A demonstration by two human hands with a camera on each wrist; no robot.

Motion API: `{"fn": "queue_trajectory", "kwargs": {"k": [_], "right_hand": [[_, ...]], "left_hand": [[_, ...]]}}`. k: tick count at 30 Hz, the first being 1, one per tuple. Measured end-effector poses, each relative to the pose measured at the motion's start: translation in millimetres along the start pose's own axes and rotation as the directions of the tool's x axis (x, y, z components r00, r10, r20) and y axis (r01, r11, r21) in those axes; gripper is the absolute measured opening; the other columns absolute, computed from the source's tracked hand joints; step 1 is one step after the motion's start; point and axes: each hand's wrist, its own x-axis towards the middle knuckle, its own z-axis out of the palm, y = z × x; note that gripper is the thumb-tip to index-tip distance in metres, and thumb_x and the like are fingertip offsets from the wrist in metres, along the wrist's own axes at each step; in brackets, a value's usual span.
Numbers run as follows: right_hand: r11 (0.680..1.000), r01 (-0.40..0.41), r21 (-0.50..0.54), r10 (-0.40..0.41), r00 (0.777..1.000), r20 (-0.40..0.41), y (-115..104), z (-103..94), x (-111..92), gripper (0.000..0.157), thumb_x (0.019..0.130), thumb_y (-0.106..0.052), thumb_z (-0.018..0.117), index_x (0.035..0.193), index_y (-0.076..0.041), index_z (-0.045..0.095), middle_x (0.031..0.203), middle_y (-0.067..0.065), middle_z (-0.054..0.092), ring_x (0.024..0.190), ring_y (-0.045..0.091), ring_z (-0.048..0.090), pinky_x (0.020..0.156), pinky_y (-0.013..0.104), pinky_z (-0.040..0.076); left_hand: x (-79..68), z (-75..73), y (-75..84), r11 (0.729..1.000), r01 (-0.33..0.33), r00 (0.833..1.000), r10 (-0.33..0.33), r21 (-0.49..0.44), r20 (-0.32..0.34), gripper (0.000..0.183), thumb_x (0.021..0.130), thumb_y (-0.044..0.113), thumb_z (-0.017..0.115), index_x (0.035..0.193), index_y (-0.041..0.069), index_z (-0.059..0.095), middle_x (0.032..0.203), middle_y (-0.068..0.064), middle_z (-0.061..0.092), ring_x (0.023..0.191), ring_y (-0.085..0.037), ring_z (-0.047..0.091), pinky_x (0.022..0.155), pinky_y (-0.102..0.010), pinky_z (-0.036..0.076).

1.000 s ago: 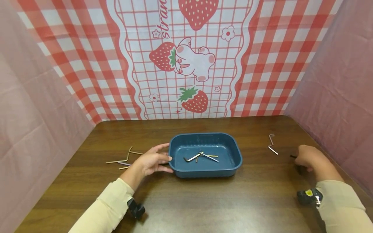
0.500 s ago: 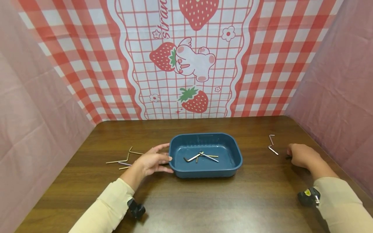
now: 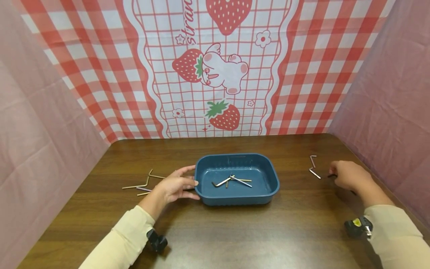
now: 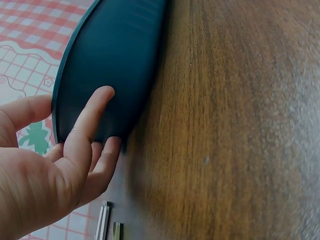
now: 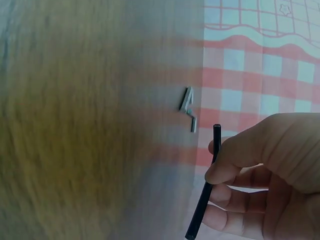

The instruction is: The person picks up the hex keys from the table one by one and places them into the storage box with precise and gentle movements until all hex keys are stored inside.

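In the head view, my left hand (image 3: 176, 186) rests against the left end of a blue plastic tray (image 3: 235, 200). Its extended fingertips touch the outer wall, as the left wrist view also shows. Inside the tray lie several L-shaped hex keys (image 3: 240, 181), silver and brass-coloured, crossing one another. Over at the right, my right hand (image 3: 351, 175) pinches a black hex key (image 5: 200, 210) between thumb and fingers, lifted off the table. Its short bend is not clearly visible. Two silver hex keys (image 3: 315, 173) lie on the table just left of that hand.
Several brass-coloured and purplish hex keys (image 3: 134, 186) lie left of the tray, partly behind the left forearm. The brown wooden table (image 3: 255, 235) ends at a checked strawberry cloth (image 3: 302, 93) behind. Pink cloth walls (image 3: 393, 93) stand at both sides.
My right hand has shifted slightly left and up, and the black hex key's end shows again beyond the fingers. My left hand and the tray stay in place.
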Motion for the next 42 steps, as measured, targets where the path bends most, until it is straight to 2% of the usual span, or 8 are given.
{"fn": "queue_trajectory", "kwargs": {"k": [6,12,16,20,26,32,38,42], "right_hand": [[1.000,-0.002,-0.011,0.002,1.000,0.000,-13,-4.6,1,0.017,0.068,0.004,0.063,0.080,-0.008,0.061,0.075,0.008,0.062,0.068,0.030,0.059,0.054,0.050,0.046],[0.996,0.089,-0.016,-0.090,0.995,-0.038,-26,-9.5,7,0.018,0.069,0.005,0.065,0.079,-0.010,0.061,0.068,0.000,0.055,0.063,0.022,0.051,0.052,0.043,0.044],[0.984,0.180,-0.004,-0.180,0.982,-0.059,-36,-13.1,11,0.019,0.071,0.004,0.067,0.076,-0.012,0.059,0.063,-0.005,0.046,0.060,0.017,0.044,0.051,0.036,0.038],[0.967,0.255,0.012,-0.254,0.965,-0.067,-47,-17.4,16,0.019,0.072,0.003,0.071,0.076,-0.013,0.060,0.062,-0.007,0.044,0.060,0.014,0.043,0.053,0.033,0.038],[0.955,0.297,0.013,-0.296,0.954,-0.037,-65,-26.5,21,0.024,0.066,0.007,0.071,0.081,-0.012,0.064,0.066,-0.005,0.052,0.062,0.013,0.045,0.055,0.033,0.040],[0.942,0.334,0.017,-0.334,0.942,-0.025,-79,-37.6,24,0.028,0.065,0.010,0.068,0.085,-0.009,0.066,0.067,-0.003,0.051,0.063,0.012,0.045,0.055,0.032,0.040],[0.926,0.376,-0.019,-0.377,0.925,-0.048,-93,-43.3,24,0.029,0.067,0.012,0.064,0.084,-0.010,0.066,0.069,-0.005,0.047,0.066,0.013,0.043,0.057,0.032,0.041],[0.913,0.403,-0.061,-0.406,0.911,-0.064,-103,-44.5,24,0.030,0.068,0.012,0.065,0.082,-0.014,0.065,0.072,-0.004,0.047,0.067,0.014,0.044,0.056,0.033,0.040]], "left_hand": [[-1.5,0.6,0.2,1.000,-0.002,1.000,0.002,0.001,0.005,0.073,0.089,-0.014,0.048,0.153,0.005,0.019,0.142,-0.036,0.033,0.106,-0.036,0.058,0.081,-0.058,0.053],[-0.7,-0.1,0.3,1.000,-0.004,1.000,0.004,0.000,0.012,0.073,0.090,-0.013,0.048,0.154,0.004,0.018,0.142,-0.036,0.033,0.106,-0.036,0.058,0.081,-0.057,0.053],[-0.5,-0.5,0.4,1.000,-0.001,1.000,0.001,-0.002,0.016,0.073,0.090,-0.013,0.048,0.154,0.004,0.017,0.143,-0.036,0.032,0.106,-0.036,0.058,0.082,-0.058,0.053],[-0.2,-0.6,0.6,1.000,-0.002,1.000,0.002,-0.002,0.014,0.073,0.090,-0.013,0.049,0.154,0.005,0.018,0.143,-0.036,0.033,0.104,-0.035,0.058,0.081,-0.057,0.053],[-0.6,-0.6,0.9,1.000,0.002,1.000,-0.002,-0.005,0.009,0.073,0.090,-0.014,0.049,0.154,0.005,0.019,0.143,-0.035,0.033,0.104,-0.035,0.059,0.081,-0.058,0.053],[-1.2,-0.1,1.1,1.000,0.004,1.000,-0.004,-0.008,0.004,0.073,0.090,-0.014,0.048,0.153,0.005,0.019,0.143,-0.036,0.033,0.106,-0.037,0.058,0.081,-0.058,0.053],[0.0,-0.5,0.7,1.000,0.007,1.000,-0.007,-0.012,0.002,0.073,0.090,-0.014,0.048,0.154,0.006,0.019,0.145,-0.034,0.032,0.109,-0.038,0.056,0.082,-0.059,0.052],[-0.3,-0.9,0.5,1.000,0.008,1.000,-0.008,-0.011,0.000,0.073,0.090,-0.014,0.048,0.154,0.006,0.019,0.144,-0.034,0.032,0.110,-0.038,0.055,0.082,-0.058,0.053]]}}
